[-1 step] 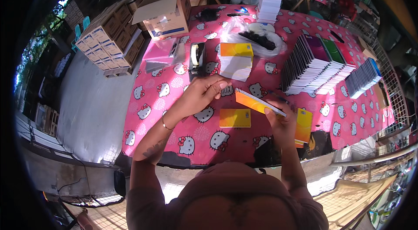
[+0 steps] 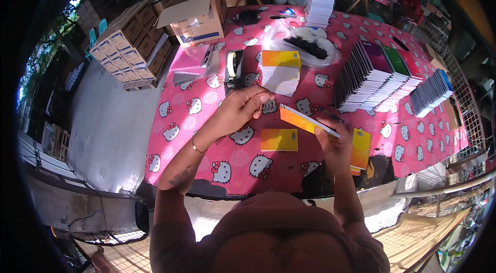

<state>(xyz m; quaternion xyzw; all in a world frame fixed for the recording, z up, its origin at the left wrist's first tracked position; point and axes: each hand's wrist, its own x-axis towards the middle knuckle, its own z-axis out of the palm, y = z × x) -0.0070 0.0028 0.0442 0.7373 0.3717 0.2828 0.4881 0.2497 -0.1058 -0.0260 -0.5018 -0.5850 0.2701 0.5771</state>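
Note:
My right hand (image 2: 333, 143) is closed on a thin orange-and-yellow notebook (image 2: 302, 121), held tilted above the table with its page edges upward. Just left of its far end, my left hand (image 2: 248, 106) is closed with thumb and fingertips pinched together. Whether anything small sits in that pinch cannot be made out. Below and between the hands, a yellow notebook (image 2: 279, 140) lies flat on the table. More yellow notebooks (image 2: 361, 148) lie beside my right wrist, partly hidden by it. Beyond my left hand stands a fanned stack of yellow-covered notebooks (image 2: 280, 59).
A black tape dispenser (image 2: 234, 70) and clear plastic sleeves (image 2: 192, 63) stand left on the pink patterned tablecloth (image 2: 227, 162). Behind are a white plastic bag (image 2: 279, 38) and an open carton (image 2: 199, 22). Spiral notebook stacks (image 2: 372, 74) and a blue-topped row (image 2: 431, 92) occupy the right.

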